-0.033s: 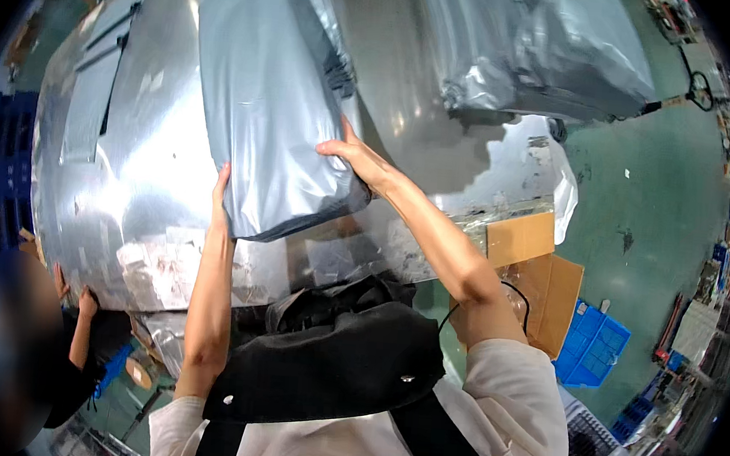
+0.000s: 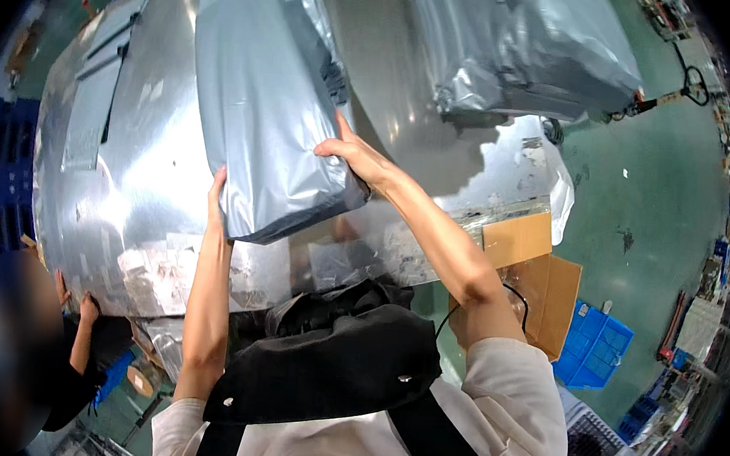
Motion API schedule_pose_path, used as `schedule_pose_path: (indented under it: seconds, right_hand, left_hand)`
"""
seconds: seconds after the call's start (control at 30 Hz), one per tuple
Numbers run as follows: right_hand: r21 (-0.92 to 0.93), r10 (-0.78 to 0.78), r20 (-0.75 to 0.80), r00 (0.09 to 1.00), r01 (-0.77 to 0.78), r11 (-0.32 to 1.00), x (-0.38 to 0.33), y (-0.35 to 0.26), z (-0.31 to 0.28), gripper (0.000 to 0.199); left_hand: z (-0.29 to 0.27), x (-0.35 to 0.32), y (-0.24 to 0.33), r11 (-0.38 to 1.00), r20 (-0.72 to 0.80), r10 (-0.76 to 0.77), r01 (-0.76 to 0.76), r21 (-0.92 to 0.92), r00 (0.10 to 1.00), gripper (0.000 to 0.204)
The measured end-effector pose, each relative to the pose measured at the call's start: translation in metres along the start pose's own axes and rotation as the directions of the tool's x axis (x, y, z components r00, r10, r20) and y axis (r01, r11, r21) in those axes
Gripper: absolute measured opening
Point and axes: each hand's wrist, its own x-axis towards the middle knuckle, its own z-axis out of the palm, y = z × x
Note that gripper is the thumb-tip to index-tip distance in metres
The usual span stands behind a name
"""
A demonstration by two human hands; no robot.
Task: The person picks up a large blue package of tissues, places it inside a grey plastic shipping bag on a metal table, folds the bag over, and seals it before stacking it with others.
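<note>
A filled grey plastic mailing bag (image 2: 259,108) with a smooth, shiny skin lies lengthwise in front of me over the metal tabletop (image 2: 163,118). Along its left edge, near the close end, my left hand (image 2: 218,201) presses with its thumb showing; the other fingers are hidden at the bag's side or below it. My right hand (image 2: 358,157) grips the right side, thumb on top and fingers around the edge. Both hands hold the bag between them. Dark folds show along its right side.
Another full grey bag (image 2: 533,53) lies at the far right of the table. Flat grey bags (image 2: 91,112) lie at the left. An open cardboard box (image 2: 548,294) and a blue crate (image 2: 594,347) stand right. Another person's hand (image 2: 89,307) is at the table's left edge.
Very little differs. The view has shifted slightly, and a bright yellow-green patch shows at the top edge. Both hands keep their places on the bag.
</note>
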Motion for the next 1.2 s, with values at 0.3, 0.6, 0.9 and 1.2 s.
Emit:
schedule_pose_path:
  seconds: [0.3, 0.6, 0.9, 1.2]
  right_hand:
    - [-0.410, -0.604, -0.092, 0.791, 0.523, 0.747, -0.116, -0.134, -0.046, 0.092]
    - [0.172, -0.723, -0.291, 0.627, 0.777, 0.605, -0.210, -0.263, -0.151, 0.071]
    - [0.134, -0.438, -0.760, 0.480, 0.776, 0.616, -0.174, -0.216, -0.267, 0.032]
    - [-0.327, -0.406, -0.861, 0.307, 0.277, 0.904, -0.172, 0.098, -0.275, 0.020]
  left_hand:
    - [0.174, -0.059, 0.048, 0.944, 0.219, 0.331, -0.323, -0.070, 0.918, 0.052]
    - [0.415, -0.063, 0.117, 0.872, 0.683, 0.405, -0.481, -0.089, 0.608, 0.052]
    - [0.460, 0.037, 0.037, 0.830, 0.556, 0.203, -0.443, 0.339, 0.806, 0.068]
    - [0.157, 0.058, -0.078, 0.103, 0.502, 0.100, -0.511, 0.853, 0.859, 0.045]
